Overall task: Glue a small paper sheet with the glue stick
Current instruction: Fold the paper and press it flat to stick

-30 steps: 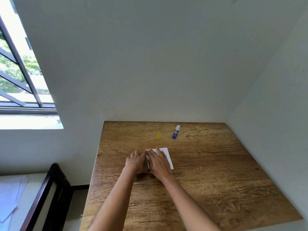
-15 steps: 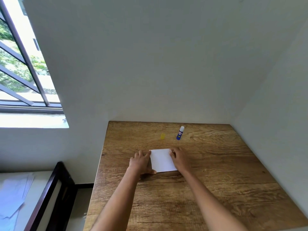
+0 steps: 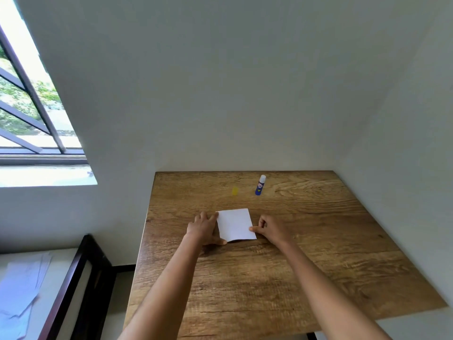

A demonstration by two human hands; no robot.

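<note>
The table (image 3: 306, 261) fills the corner between two walls, and on its middle the paper (image 3: 234, 224) lies nearly flat, its near edge lifting a little. My left hand (image 3: 204, 228) rests palm down with fingers spread along the paper's left edge, thumb at the near corner, while my right hand (image 3: 269, 228) pinches the right edge between thumb and forefinger. The glue stick (image 3: 260, 185) stands upright near the far wall, well apart from the paper, with a small yellow cap (image 3: 234, 191) lying to its left.
</note>
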